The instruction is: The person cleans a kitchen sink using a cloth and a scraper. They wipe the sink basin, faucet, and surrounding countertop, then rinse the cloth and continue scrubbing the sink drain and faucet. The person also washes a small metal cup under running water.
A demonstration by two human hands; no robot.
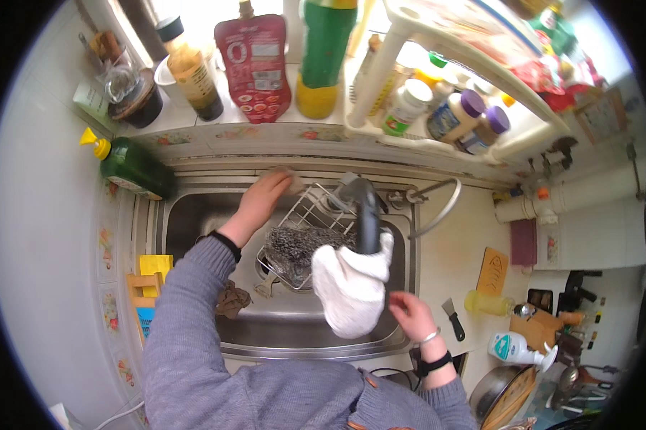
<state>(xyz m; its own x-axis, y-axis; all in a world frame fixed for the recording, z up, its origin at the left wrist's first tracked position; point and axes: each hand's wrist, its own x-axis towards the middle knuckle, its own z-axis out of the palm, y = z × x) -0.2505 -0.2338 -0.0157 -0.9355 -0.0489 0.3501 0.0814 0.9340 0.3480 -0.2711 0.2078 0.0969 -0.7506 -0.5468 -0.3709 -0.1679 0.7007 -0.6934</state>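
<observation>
At the sink's back rim my left hand (264,196) presses a beige cloth or pad (296,183), which is blurred and partly covered by the fingers. My right hand (412,316) hovers by the right front of the steel sink (280,336), fingers loosely bent, with nothing seen in it. Between the hands, a white cloth (352,290) hangs over the black faucet spout (368,215). Behind it a wire rack (312,207) sits in the basin with a grey mesh-like scouring cloth (296,250) on it. A crumpled brown rag (233,300) lies near my left forearm.
A green pump bottle (137,169) stands at the sink's left back corner. Sauce bottles, a red pouch (253,70) and a white plastic shelf (374,80) line the ledge. On the right counter lie a scraper (453,320) and a white spray bottle (508,346).
</observation>
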